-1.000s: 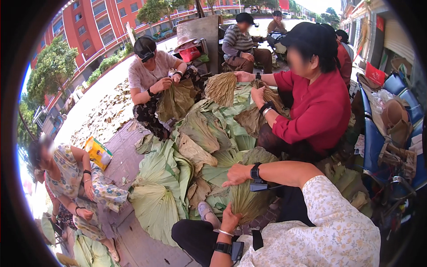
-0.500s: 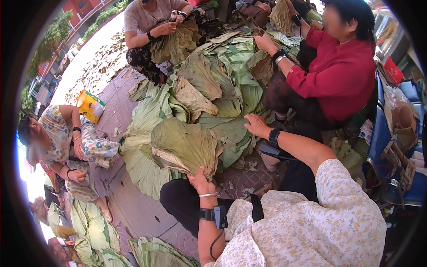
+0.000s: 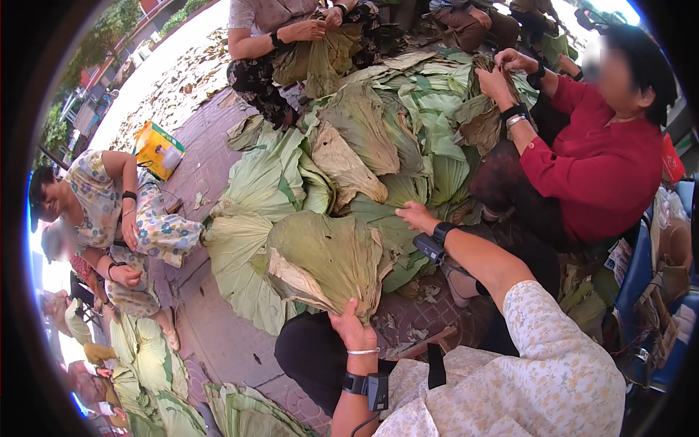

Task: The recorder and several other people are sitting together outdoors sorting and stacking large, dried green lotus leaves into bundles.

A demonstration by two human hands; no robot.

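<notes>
I hold one leaf bundle (image 3: pixel 325 255); the upper-centre heap (image 3: pixel 362 124) is apparently left
My left fingers (image 3: pixel 338 320) grip at lower centre; my right fingers (image 3: pixel 407 212), half spread, look empty near the heap

Passage over left paving (image 3: pixel 218 331), leaf heap (image 3: pixel 357 167) ahead

Matt Leaf (image 3: pixel 328 255), Papery Edge

Ribbed and wrinkled, it turns dry along one side; the bangle (image 3: pixel 363 352) is shiny metal, the wrist box (image 3: pixel 378 392) dark plastic, the shirt (image 3: pixel 510 379) matt cloth, the bag (image 3: pixel 158 150) glossy plastic, the paving (image 3: pixel 211 313) rough.
</notes>
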